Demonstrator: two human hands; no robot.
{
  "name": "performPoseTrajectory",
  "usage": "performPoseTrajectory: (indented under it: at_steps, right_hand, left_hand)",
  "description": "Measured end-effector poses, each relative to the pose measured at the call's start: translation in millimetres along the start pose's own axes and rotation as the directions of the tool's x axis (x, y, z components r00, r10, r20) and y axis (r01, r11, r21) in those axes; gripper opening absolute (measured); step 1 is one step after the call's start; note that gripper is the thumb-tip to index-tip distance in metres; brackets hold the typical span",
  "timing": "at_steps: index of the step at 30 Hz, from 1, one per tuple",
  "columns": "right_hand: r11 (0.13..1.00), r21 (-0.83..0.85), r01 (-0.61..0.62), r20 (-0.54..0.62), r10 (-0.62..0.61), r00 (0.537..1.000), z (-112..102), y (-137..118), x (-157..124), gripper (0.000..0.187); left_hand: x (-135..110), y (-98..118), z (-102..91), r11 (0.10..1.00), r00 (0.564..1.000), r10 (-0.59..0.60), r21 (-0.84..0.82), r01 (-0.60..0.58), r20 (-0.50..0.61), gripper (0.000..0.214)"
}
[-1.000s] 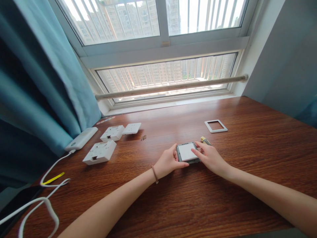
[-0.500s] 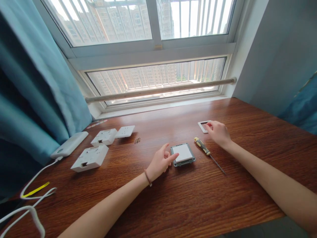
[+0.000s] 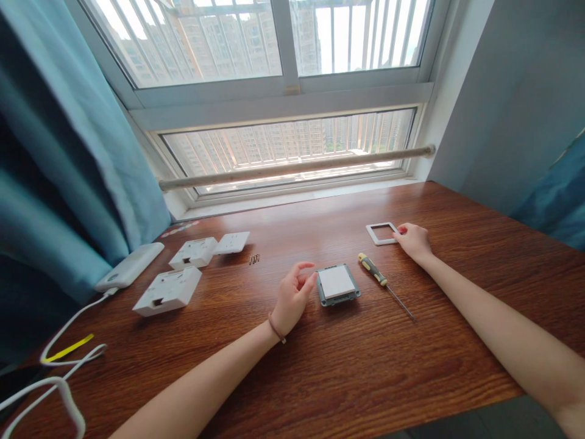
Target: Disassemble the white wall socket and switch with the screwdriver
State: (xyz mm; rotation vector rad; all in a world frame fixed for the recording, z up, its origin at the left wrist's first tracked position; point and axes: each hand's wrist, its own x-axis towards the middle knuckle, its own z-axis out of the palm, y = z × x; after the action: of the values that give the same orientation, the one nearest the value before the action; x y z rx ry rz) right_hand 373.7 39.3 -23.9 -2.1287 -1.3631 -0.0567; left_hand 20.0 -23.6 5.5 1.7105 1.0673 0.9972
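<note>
My right hand (image 3: 414, 242) pinches the right edge of a white square frame (image 3: 373, 236), which looks like a switch cover frame lying on the table. Just left of a wall switch (image 3: 337, 281) with a white rocker and grey base is my left hand (image 3: 295, 294). Its fingers are curved and apart, with nothing between them. Whether the fingertips touch the switch's edge is hard to tell. Between the switch and my right forearm lies a screwdriver (image 3: 375, 272) with a yellow and grey handle, its shaft pointing toward me.
Two white mounting boxes (image 3: 171, 289) stand at the left, beside a white socket panel (image 3: 232, 242). Several small screws (image 3: 254, 259) lie near the panel. A white power bank (image 3: 130, 266) with a cable (image 3: 59, 381) and a yellow strip (image 3: 68, 349) lie farther left.
My right hand has shifted right, from over the frame to its right edge, and grips it there. My left hand has drawn back left, its thumb coming off the switch.
</note>
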Motion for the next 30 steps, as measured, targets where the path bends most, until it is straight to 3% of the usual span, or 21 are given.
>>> performPoseTrajectory:
  at_steps: [7, 12, 18, 22, 26, 30]
  right_hand:
    - [0.991, 0.071, -0.115, -0.048, 0.119, 0.992, -6, 2, -1, 0.030]
    - [0.976, 0.189, -0.105, -0.056, 0.118, 0.991, -18, -17, -8, 0.035]
    - [0.933, 0.356, 0.043, 0.023, -0.055, 0.998, -29, -74, -55, 0.036]
    - [0.880, 0.435, 0.193, 0.097, -0.259, 0.961, -39, -104, -98, 0.028]
    - [0.865, 0.434, 0.253, 0.150, -0.346, 0.926, -47, -119, -122, 0.027]
    - [0.864, 0.426, 0.269, 0.177, -0.371, 0.912, -51, -123, -129, 0.028]
  left_hand:
    - [-1, -4, -0.4, 1.000, 1.000, 0.025, -0.005, -0.025, 0.004, 0.030]
    - [-1, -4, 0.5, 0.998, 0.998, 0.065, 0.007, -0.065, -0.012, 0.028]
    - [1, -5, 1.1, 0.963, 0.972, 0.223, 0.174, -0.208, -0.073, 0.047]
    - [-1, -5, 1.1, 0.901, 0.947, 0.319, 0.321, -0.292, -0.033, 0.068]
    - [-2, -4, 1.7, 0.858, 0.928, 0.373, 0.377, -0.349, 0.011, 0.080]
    - [-3, -4, 1.5, 0.840, 0.908, 0.418, 0.366, -0.400, 0.033, 0.085]
